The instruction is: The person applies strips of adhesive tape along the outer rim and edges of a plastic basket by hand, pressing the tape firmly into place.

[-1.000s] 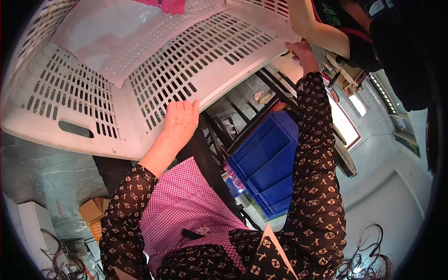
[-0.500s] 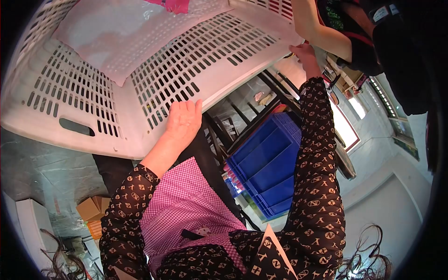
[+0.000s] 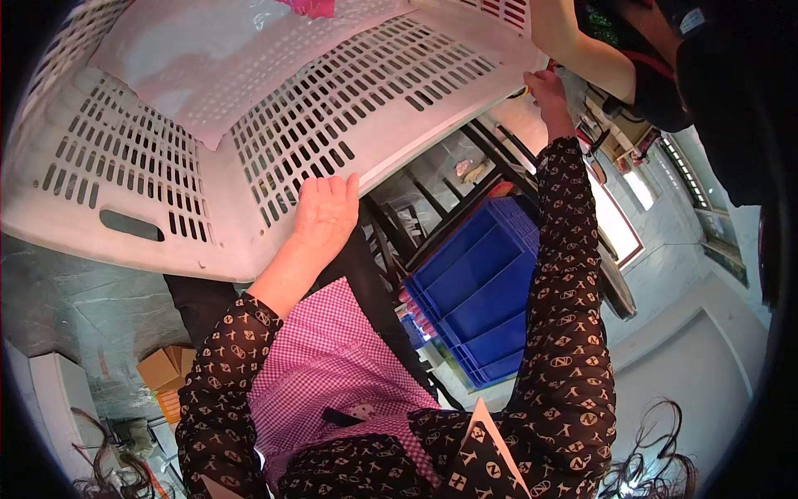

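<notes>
A large white plastic crate (image 3: 432, 137) with slotted sides fills the upper left, tilted so that I look into it. A translucent pinkish plastic sheet (image 3: 191, 58) lies inside, with a bright pink piece (image 3: 312, 7) at the top edge. My left hand (image 3: 326, 212) is closed over the near rim, fingers inside the crate. At the crate's right corner, my right hand (image 3: 549, 90) is closed around something small; bits of red and yellow show beside the fingers, but its kind is unclear. Whether this hand also touches the rim, I cannot tell.
Another person's forearm (image 3: 590, 58) reaches to the crate's right corner, close to my right hand. Below stand a blue plastic crate (image 3: 482, 291) and a dark metal frame (image 3: 440, 224). A cardboard box (image 3: 166, 368) sits on the floor at lower left.
My right hand has shifted slightly right and up, and red and yellow bits now show beside it. The other person's arm has moved slightly right. My left hand keeps its grip.
</notes>
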Demonstrator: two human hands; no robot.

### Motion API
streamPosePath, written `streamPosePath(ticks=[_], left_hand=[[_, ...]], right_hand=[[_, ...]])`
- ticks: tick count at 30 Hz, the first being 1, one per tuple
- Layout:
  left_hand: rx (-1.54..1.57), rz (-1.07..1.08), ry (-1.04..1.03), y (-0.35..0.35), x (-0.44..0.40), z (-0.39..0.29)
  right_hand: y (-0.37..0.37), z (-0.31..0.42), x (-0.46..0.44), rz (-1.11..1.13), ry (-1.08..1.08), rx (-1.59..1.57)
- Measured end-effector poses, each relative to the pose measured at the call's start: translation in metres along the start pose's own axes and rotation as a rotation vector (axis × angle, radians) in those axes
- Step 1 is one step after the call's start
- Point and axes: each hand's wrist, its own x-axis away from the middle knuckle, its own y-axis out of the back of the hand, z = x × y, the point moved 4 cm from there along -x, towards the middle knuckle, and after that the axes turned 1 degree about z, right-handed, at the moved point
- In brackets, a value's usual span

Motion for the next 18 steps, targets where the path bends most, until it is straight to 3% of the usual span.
streamPosePath(ticks=[18], left_hand=[[-0.089, 0.008, -0.004, -0.0042, 0.002, -0.0034]], right_hand=[[-0.0048, -0.0047, 0.002, -0.065, 0.003, -0.168]])
